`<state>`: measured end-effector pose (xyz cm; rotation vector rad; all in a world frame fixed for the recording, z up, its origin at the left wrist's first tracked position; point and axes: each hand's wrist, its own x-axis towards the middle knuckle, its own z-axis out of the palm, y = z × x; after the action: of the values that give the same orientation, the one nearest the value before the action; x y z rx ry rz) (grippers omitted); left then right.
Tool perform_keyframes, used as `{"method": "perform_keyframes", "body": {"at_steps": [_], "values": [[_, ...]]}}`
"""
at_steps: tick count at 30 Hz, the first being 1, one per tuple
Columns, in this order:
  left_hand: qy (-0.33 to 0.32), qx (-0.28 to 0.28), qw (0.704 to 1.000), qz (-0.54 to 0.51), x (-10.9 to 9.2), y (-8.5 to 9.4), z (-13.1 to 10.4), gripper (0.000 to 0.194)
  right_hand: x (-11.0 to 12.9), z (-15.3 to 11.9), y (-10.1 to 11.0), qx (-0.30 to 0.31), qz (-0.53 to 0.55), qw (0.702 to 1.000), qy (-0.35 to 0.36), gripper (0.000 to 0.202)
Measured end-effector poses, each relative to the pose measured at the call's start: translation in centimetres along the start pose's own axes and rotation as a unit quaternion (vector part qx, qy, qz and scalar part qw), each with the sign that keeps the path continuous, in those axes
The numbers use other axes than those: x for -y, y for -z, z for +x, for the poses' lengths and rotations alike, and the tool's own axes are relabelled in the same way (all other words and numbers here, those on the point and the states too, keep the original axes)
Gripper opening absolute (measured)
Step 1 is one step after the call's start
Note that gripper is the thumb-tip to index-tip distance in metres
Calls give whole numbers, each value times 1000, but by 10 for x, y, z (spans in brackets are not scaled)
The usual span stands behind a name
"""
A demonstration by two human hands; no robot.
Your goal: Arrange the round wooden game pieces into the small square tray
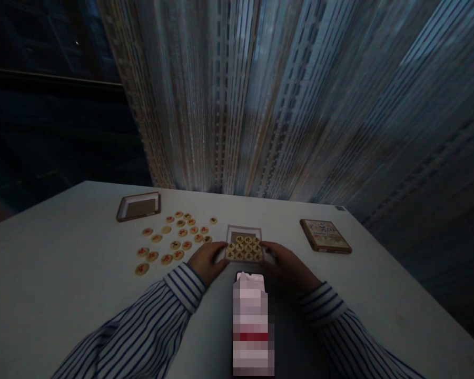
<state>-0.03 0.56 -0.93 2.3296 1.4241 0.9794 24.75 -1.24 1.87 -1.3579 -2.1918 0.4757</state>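
A shallow clear tray [245, 229] lies in front of me with several Chinese chess pieces [244, 247] in rows, their characters dark. Bare brown bottom shows at its far left part. My left hand [207, 259] grips the tray's left edge between thumb and fingers. On the opposite edge my right hand [286, 263] has its fingers closed against the tray. Left of the tray, loose Chinese chess pieces [183, 232] are scattered, most with red characters, a few dark, one blank side up.
A phone [250, 316], its screen blurred out, lies nearest me below the tray. At the back left is an open box part [139, 206] with a pale rim. A printed box lid [325, 235] rests at right. String curtains [237, 95] hang behind the white table [82, 221].
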Motion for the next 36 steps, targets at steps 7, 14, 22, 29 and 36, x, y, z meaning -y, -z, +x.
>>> {"method": "perform_keyframes", "body": {"at_steps": [7,14,22,29,36], "values": [[-4,-12,1000,-6,0,0,-2,37,8,0,3,-5,-5,1000,-21,47],[-33,-27,999,-6,4,0,-2,39,8,-2,3,-11,29,999,10,43],[-60,-9,998,-7,5,3,-4,45,4,-2,2,-9,34,999,16,43],[-28,15,999,-21,-8,13,-5,43,5,-2,2,-24,35,999,21,42],[-28,16,999,-20,-6,11,-6,44,3,-3,0,-32,22,999,23,41]]}}
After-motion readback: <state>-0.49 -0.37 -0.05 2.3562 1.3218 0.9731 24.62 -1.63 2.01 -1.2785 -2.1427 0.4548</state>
